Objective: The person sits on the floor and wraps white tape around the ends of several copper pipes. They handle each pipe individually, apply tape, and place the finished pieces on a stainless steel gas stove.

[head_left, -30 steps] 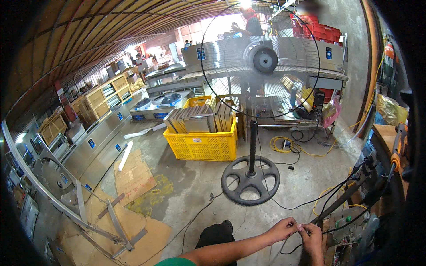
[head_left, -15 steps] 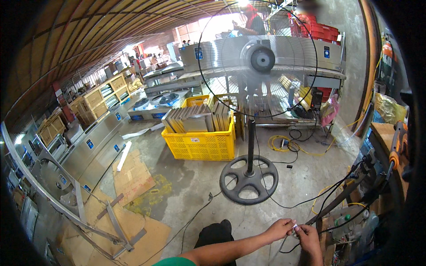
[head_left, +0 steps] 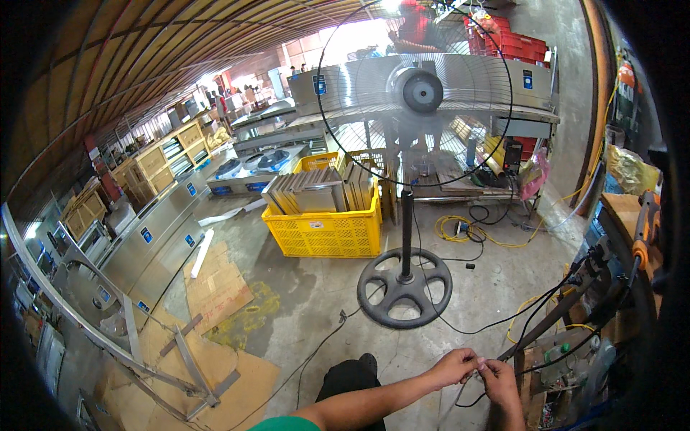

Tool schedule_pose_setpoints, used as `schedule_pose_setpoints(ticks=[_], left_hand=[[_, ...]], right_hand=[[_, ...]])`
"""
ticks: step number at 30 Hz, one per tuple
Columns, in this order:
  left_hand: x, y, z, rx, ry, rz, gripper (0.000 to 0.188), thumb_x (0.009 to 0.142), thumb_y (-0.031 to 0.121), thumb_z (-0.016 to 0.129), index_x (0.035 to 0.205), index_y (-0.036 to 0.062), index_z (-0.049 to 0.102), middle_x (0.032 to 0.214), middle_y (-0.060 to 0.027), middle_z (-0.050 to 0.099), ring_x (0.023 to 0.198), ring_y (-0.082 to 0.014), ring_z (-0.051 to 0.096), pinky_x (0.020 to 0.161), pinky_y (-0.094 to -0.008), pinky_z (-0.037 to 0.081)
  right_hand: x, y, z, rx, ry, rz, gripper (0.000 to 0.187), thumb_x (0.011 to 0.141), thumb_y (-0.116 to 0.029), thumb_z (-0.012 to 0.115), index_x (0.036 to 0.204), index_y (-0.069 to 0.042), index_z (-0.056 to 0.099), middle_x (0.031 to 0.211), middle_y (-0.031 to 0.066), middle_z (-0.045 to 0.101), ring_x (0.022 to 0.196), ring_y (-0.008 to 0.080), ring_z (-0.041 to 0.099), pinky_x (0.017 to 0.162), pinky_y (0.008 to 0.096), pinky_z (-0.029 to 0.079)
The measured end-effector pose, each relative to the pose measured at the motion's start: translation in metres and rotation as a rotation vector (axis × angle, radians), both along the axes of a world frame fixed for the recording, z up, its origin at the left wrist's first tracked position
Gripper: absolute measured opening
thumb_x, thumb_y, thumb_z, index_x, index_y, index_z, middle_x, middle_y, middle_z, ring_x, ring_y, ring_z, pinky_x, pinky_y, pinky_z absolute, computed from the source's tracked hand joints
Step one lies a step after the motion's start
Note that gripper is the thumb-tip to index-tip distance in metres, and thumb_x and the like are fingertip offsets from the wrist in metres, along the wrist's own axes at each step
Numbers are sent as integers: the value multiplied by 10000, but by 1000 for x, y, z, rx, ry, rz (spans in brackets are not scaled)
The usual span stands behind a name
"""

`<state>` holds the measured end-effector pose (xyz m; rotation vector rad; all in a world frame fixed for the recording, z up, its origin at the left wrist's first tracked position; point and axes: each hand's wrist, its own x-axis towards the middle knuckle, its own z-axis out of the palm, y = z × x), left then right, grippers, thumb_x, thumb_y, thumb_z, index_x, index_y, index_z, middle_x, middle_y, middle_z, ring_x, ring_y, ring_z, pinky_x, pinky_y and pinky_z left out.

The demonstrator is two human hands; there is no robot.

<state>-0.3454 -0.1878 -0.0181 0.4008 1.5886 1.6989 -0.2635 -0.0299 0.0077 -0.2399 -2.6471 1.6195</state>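
At the lower right, my left hand [head_left: 457,366] and my right hand [head_left: 499,381] meet fingertip to fingertip. Both are closed in a pinch. Whatever lies between the fingertips is small and mostly covered; a pale bit showed there a moment before, its kind unclear. Below the hands a thin grey strand hangs down, and a black cable [head_left: 471,404] curves beside my right wrist. Ahead stands a pedestal fan [head_left: 422,92] with blurred blades, its round black base [head_left: 368,296] on the floor.
A yellow crate [head_left: 323,237] holds upright metal panels. Cables [head_left: 460,228] run over the floor. At right, an orange-handled power tool [head_left: 646,230] lies by a cluttered rack. A metal frame [head_left: 194,366] rests on cardboard at left. Someone in red [head_left: 415,29] stands behind the fan.
My fingertips have closed further over the small pale piece, and my left hand has risen slightly. The view has shifted a little; the person behind the fan has moved.
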Motion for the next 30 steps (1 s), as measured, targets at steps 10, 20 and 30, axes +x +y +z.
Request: schedule_pose_setpoints(ticks=[10, 20, 30], left_hand=[[-1, 1, 1, -37, 54, 17, 344, 970, 371, 585, 905, 33, 610, 625, 11, 523, 482, -72, 442, 437, -243, 367], [-2, 3, -8, 4, 107, -11, 260, 931, 293, 660, 884, 45, 598, 614, 28, 517, 474, -73, 438, 424, -246, 329], [-81, -25, -24, -108, 109, 335, 356, 950, 400, 602, 859, 55, 592, 659, 3, 539, 493, -82, 484, 432, -256, 381]], right_hand=[[-1, -2, 7, 21, -71, 25, 265, 947, -207, 589, 938, 52, 648, 717, 167, 623, 645, 204, 588, 623, 342, 459], [1, 7, -11, 156, -5, 77, 247, 943, -212, 588, 895, 21, 655, 737, 203, 617, 638, 261, 590, 614, 371, 453], [41, -34, 47, 341, -12, 481, 274, 905, -176, 607, 1085, 24, 659, 1022, 263, 636, 950, 396, 609, 829, 424, 493]])
